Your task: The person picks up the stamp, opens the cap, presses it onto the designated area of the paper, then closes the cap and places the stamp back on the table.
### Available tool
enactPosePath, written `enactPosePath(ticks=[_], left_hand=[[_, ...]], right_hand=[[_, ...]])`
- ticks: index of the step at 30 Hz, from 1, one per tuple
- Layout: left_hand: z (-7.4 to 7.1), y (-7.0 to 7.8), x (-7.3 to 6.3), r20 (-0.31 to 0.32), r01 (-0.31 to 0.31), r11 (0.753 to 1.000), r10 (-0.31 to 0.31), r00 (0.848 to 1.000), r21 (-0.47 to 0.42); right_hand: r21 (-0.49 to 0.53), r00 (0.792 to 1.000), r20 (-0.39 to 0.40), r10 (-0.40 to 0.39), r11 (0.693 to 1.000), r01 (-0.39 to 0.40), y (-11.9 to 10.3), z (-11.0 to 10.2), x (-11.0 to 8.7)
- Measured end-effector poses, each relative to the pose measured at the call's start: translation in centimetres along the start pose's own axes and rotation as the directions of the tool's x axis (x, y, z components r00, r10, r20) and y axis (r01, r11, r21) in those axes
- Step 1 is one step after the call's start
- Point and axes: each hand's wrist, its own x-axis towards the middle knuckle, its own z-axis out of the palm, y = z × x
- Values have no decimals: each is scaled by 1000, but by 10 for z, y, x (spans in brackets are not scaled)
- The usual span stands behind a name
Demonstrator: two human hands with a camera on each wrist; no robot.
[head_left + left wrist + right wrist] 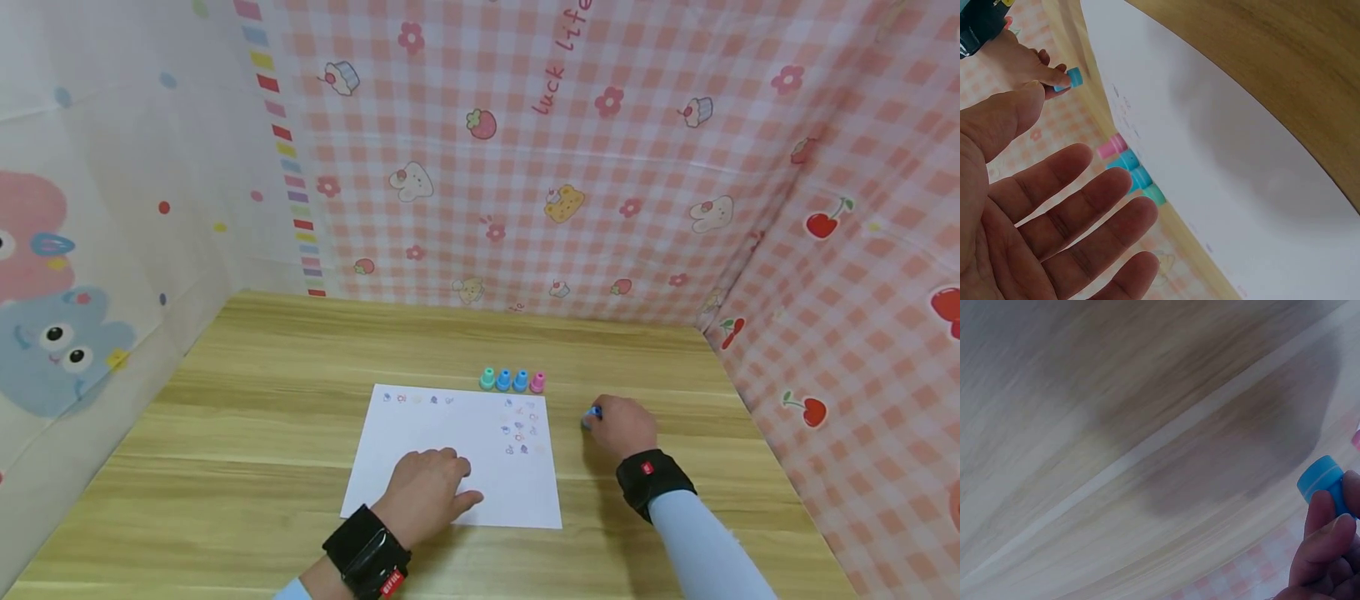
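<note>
Between the thumb and fingers of my right hand [624, 425] is a small blue stamp [1322, 477], held over the table to the right of the paper. Its wide end points away from the fingertips in the right wrist view. My left hand [429, 492] is over the lower middle of the white paper [405, 433], fingers spread and holding nothing. Small stamped pictures run along the paper's top left and cluster at its upper right. Behind the paper's top edge stand a green stamp [487, 379], two blue stamps [512, 381] and a pink stamp [537, 382].
The wood-grain table [255, 400] meets a pink checked cloth [510, 208] at the back and right. A white cloth with cartoon figures [67, 333] hangs along the left side. Black bands [654, 482] wrap both wrists.
</note>
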Motion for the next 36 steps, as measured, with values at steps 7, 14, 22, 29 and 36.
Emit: enactPosePath(ticks=[7,14,22,29,36], left_hand=[[0,1,1,16,8,1000,-8,1000,-9],[1,1,0,-26,-7,1000,8,1000,2],[4,1,-1,-56,-15,1000,16,998,15],[5,1,0,-71,-3,1000,4,997,13],[4,1,2,-71,16,1000,-16,997,-2]], right_hand=[[64,1000,-10,24,998,-23,-18,2,-9],[139,998,3,61,988,-60,-37,6,-20],[246,995,13,98,964,-98,-64,13,-35],[303,997,25,68,950,-73,-93,14,-50],[428,999,52,-12,904,-11,-118,13,-63]])
